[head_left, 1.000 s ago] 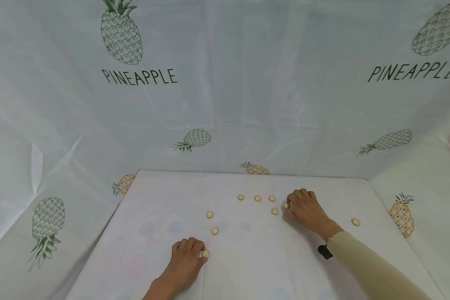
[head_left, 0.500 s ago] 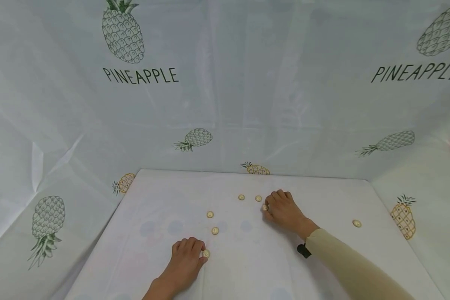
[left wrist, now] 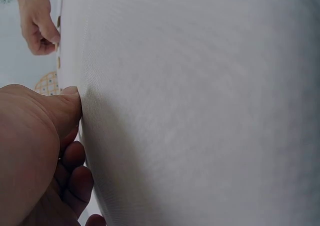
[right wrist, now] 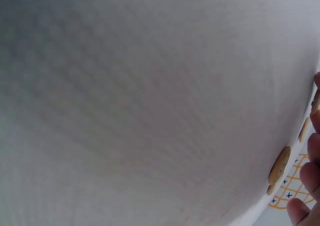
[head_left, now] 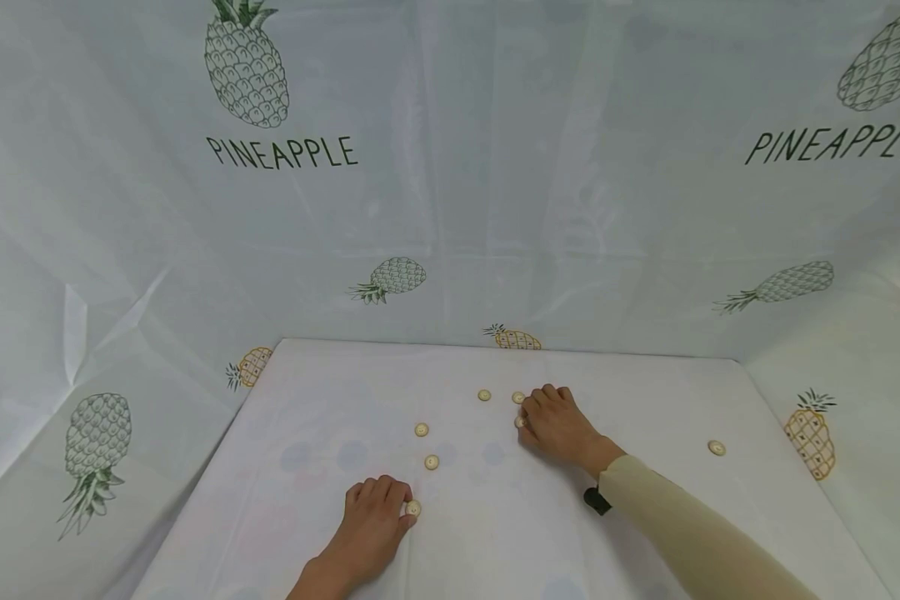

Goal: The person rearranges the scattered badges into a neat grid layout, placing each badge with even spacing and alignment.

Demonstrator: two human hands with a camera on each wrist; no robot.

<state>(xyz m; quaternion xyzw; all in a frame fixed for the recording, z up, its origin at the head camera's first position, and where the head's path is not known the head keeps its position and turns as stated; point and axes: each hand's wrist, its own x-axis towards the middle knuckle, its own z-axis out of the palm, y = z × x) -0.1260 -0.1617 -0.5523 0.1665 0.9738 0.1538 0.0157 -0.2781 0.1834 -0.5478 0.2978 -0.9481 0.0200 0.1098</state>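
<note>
My left hand (head_left: 373, 523) rests on the white tabletop at front centre, thumb and index finger pinching a round wooden button (head_left: 413, 507). In the left wrist view the thumb hides that button. Farther back, my right hand (head_left: 558, 429) pinches another wooden button (head_left: 521, 422) between thumb and index finger, low over the cloth. One button (head_left: 519, 397) lies right at its knuckles, and a second button (head_left: 484, 395) just left of that. Between the hands lie two more, a farther button (head_left: 422, 429) and a nearer button (head_left: 431, 462).
A lone button (head_left: 717, 447) lies far right. In the right wrist view a flat button (right wrist: 279, 166) is seen nearly edge-on beside the fingers. White pineapple-print sheeting (head_left: 525, 208) rises behind and at both sides of the table (head_left: 330, 375). A black device hangs at the right wrist.
My right hand has slid left across the back of the table with its button; two buttons that lay there now are out of sight behind it. The left hand stays put.
</note>
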